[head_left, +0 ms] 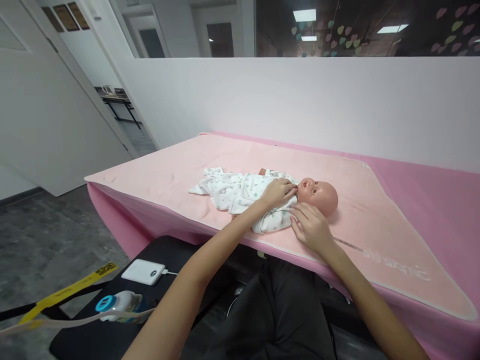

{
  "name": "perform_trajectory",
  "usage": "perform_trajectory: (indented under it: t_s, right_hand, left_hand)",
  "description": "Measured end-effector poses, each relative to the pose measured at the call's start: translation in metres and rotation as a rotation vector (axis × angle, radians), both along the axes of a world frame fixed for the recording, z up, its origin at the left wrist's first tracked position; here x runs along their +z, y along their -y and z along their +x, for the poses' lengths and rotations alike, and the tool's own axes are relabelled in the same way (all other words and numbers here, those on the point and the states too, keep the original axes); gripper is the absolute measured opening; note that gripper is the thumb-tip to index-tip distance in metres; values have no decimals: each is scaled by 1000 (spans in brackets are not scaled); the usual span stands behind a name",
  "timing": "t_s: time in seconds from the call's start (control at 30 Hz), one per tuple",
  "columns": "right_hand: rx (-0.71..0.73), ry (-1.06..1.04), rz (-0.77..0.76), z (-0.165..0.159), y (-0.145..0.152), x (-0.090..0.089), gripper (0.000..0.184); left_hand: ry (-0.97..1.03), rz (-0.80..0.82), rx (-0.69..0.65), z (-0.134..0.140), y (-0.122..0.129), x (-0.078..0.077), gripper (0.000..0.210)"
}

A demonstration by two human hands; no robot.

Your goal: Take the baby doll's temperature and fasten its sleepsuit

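A baby doll (325, 196) lies on its back with its head to the right. It is dressed in a white printed baby outfit (225, 189), whose wrap-style top covers its chest and arms. My left hand (278, 192) lies across the upper chest, its fingers closed on the collar close to the doll's chin. Beside the head, my right hand (312, 227) has thumb and fingertips brought together at the shoulder edge of the outfit. The exact grip of the fingertips is partly hidden by the hands themselves.
A pale pink mat (180, 160) lies over a brighter pink cloth (446, 200) on the table, against a white wall (300, 100). At lower left, a black chair (90, 335) holds a white power bank (140, 271) with a cable and a blue-capped bottle (120, 304).
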State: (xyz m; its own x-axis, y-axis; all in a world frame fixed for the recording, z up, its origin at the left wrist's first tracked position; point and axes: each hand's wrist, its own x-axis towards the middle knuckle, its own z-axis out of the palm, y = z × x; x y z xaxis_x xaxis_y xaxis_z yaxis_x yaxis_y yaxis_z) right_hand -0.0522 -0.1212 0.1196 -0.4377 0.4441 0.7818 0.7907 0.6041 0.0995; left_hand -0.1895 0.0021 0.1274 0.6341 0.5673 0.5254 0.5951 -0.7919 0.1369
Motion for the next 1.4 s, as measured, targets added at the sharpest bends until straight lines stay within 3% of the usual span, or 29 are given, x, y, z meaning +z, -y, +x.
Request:
perform_trajectory:
  t_s: [0.1,0.2,0.33,0.47,0.63,0.9,1.0,1.23,1.4]
  right_hand:
    - [-28,8,66,-24,-37,0,23]
    - [-57,-37,109,-33,-58,-11,26]
    - [-68,-98,106,-36,-57,-28,39]
    - [-107,-156,62,-38,-50,-35,41]
    - [-130,-151,-3,-39,-51,-35,31]
    - [-75,-222,-67,-40,-50,-32,30]
    - [-32,-274,-95,-40,-52,-32,30]
    - [83,-312,1,-35,-54,-32,28]
    - [8,-309,-10,-38,-57,-34,28]
  left_hand:
    - [29,-63,-31,-4,-2,-2,28]
    - [179,-228,-128,-8,-9,-4,24]
    - [369,-487,-230,-13,-21,-4,25]
    - [318,-707,-262,-16,-27,7,29]
    - [345,-779,-260,-22,-23,16,22]
    - [715,-916,-256,-29,-13,7,29]
    - [665,-874,-282,-29,-12,4,26]
    - [535,-680,-317,-27,-13,-1,22]
    - [615,-714,-312,-26,-14,1,14]
